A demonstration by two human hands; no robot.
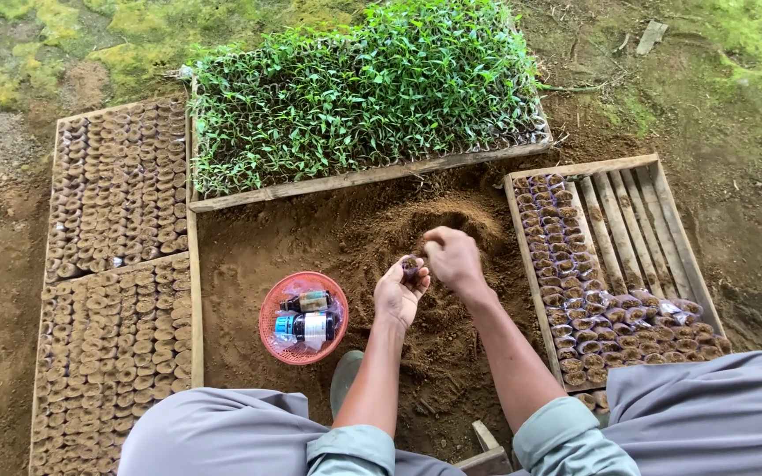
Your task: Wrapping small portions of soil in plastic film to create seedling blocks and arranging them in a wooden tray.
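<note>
Setting: bare brown earth floor (249,256), mossy at the far edge, with open soil only between the frames. Centre: loose soil mound (451,220). Left hand (399,295), grip closed around a small soil-filled seedling pot (410,264); right hand (454,257) pinching just above it (fingers bunched). Red round plastic basket (268,330) of bottles lies near the left wrist. Right: slatted wooden tray (654,207), half filled.
</note>
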